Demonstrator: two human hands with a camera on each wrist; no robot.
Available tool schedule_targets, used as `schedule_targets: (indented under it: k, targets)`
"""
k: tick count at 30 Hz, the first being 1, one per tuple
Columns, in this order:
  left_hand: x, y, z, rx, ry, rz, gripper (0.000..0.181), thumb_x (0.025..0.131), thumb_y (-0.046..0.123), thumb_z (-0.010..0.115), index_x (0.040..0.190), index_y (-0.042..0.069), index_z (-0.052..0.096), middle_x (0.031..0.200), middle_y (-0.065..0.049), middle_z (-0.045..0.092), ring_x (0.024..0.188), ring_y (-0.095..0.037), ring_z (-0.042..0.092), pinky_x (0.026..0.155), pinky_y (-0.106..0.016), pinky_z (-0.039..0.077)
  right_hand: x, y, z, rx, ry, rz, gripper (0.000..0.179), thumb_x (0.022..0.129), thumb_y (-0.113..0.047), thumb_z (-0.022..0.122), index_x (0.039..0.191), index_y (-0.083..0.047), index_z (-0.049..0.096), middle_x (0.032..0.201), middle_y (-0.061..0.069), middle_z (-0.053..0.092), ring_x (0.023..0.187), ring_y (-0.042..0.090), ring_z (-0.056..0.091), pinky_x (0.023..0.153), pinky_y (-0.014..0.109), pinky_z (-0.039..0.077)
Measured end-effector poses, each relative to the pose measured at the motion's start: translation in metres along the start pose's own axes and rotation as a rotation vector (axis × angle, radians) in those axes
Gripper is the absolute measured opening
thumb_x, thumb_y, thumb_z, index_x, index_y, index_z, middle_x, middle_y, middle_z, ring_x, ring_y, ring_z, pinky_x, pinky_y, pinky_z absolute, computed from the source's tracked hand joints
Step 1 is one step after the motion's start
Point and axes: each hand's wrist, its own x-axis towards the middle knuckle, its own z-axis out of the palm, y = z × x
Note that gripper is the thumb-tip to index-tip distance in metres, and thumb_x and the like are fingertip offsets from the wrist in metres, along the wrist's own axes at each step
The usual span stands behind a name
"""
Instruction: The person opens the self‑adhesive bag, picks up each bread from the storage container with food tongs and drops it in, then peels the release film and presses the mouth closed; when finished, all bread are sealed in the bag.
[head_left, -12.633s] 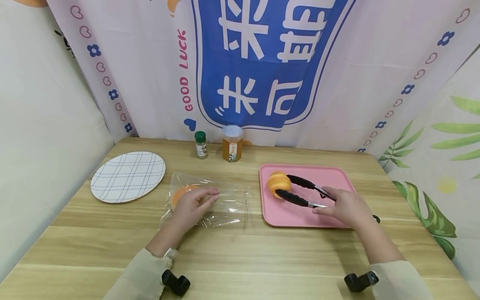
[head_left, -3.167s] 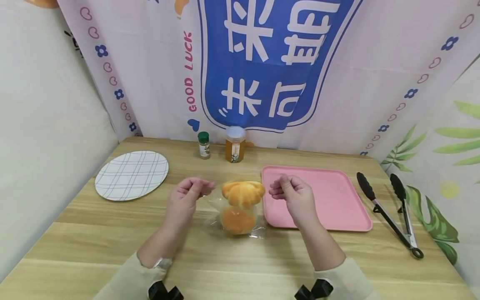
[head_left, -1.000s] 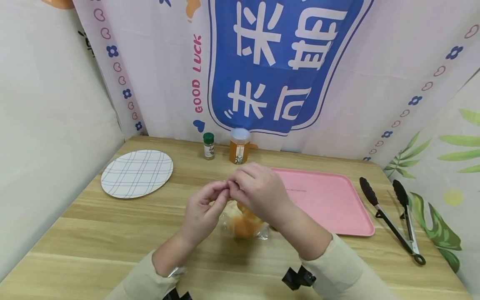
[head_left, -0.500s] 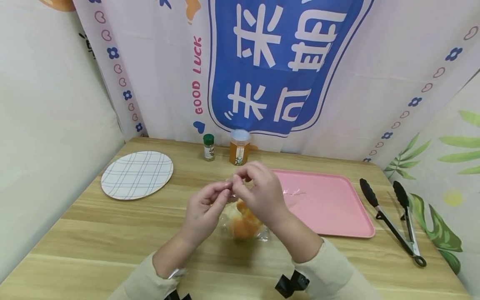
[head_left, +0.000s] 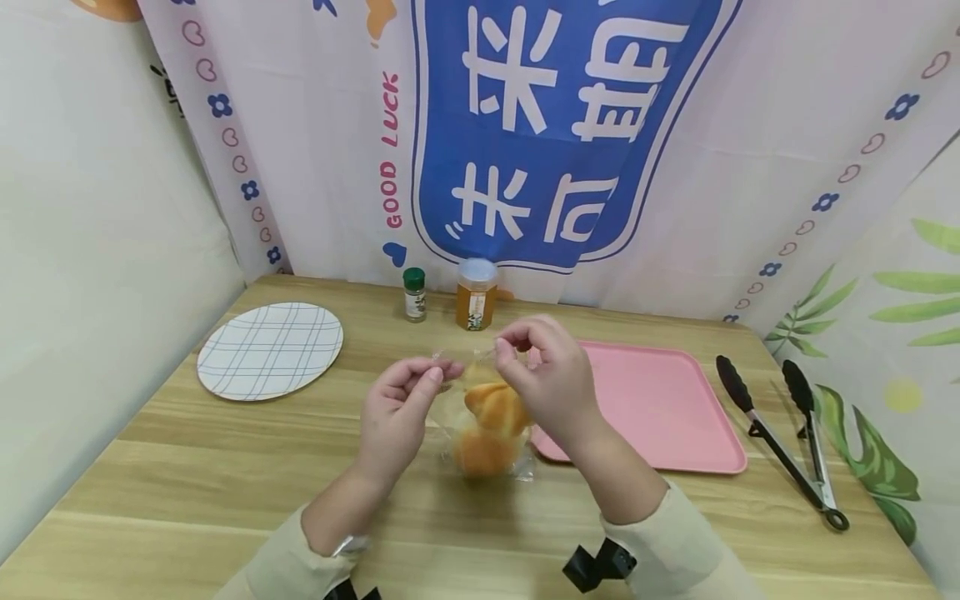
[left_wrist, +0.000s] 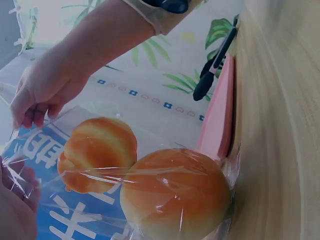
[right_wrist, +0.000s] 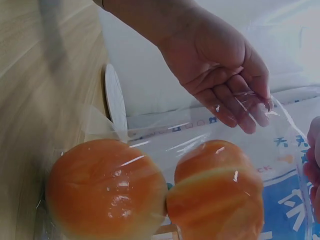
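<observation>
Between my hands a clear plastic bag (head_left: 447, 414) stands upright on the table, its mouth at the top. A smooth round bun (head_left: 482, 454) sits at its bottom, and a ridged bread roll (head_left: 497, 407) rests above the bun. My left hand (head_left: 397, 412) pinches the left side of the bag's mouth between thumb and fingers. On the opposite side, my right hand (head_left: 553, 383) pinches the rim. In the left wrist view, the bun (left_wrist: 175, 195) and the ridged roll (left_wrist: 102, 155) show through the film. The right wrist view shows the film stretched between both hands.
A pink tray (head_left: 652, 408) lies right of the bag, with black-tipped tongs (head_left: 783, 446) beyond it. At the far left is a checked plate (head_left: 270, 350). A green-capped shaker (head_left: 414, 294) and an amber jar (head_left: 476, 296) stand at the back.
The tongs now lie right of the tray, and the ridged roll is in the bag. My hands, together a second ago at the bag's mouth, have drawn apart, spreading it.
</observation>
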Motion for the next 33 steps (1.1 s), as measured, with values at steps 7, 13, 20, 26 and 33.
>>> schedule_targets:
  k: [7,13,20,26,33]
  targets:
    - [0.001,-0.002,-0.001,-0.027,-0.017,-0.006,0.017,0.099,-0.003,0.048,0.106,-0.017,0.056,0.092,0.014,0.074,0.089,-0.003,0.072,0.081,-0.024,0.061,-0.006,0.011,-0.013,0.037,0.135,-0.008,0.006,0.081,0.003,0.067,0.083,-0.002,0.07,0.083,0.011,0.069,0.082,0.018,0.059,0.073,0.026,0.048]
    - [0.003,-0.005,-0.003,-0.05,-0.035,0.027,0.019,0.099,-0.003,0.047,0.109,-0.018,0.053,0.094,0.014,0.075,0.09,-0.003,0.072,0.082,-0.024,0.061,-0.016,0.022,-0.023,0.1,0.294,0.031,0.004,0.083,0.002,0.066,0.083,0.005,0.069,0.079,0.017,0.067,0.081,0.005,0.054,0.071,0.021,0.043]
    - [0.005,-0.004,-0.004,-0.043,-0.02,0.009,0.022,0.1,-0.001,0.046,0.112,-0.019,0.052,0.095,0.013,0.074,0.09,-0.005,0.073,0.083,-0.027,0.061,-0.02,0.032,-0.04,0.103,0.432,0.135,0.005,0.083,0.004,0.067,0.083,0.009,0.068,0.077,-0.012,0.062,0.078,-0.003,0.052,0.071,0.015,0.042]
    - [0.007,-0.002,-0.004,-0.036,0.024,-0.045,0.021,0.1,0.0,0.047,0.113,-0.016,0.054,0.094,0.013,0.075,0.087,-0.007,0.073,0.08,-0.028,0.062,-0.022,0.044,-0.059,0.132,0.475,0.329,0.015,0.088,-0.002,0.066,0.087,0.013,0.065,0.076,-0.023,0.056,0.072,0.0,0.049,0.063,0.013,0.042]
    - [0.009,-0.002,-0.005,-0.017,0.06,-0.09,0.021,0.101,0.001,0.048,0.113,-0.013,0.056,0.091,0.013,0.075,0.084,-0.009,0.074,0.079,-0.029,0.062,-0.024,0.06,-0.078,0.127,0.514,0.421,0.01,0.09,-0.008,0.066,0.084,-0.001,0.068,0.072,-0.02,0.058,0.068,0.003,0.049,0.057,0.013,0.04]
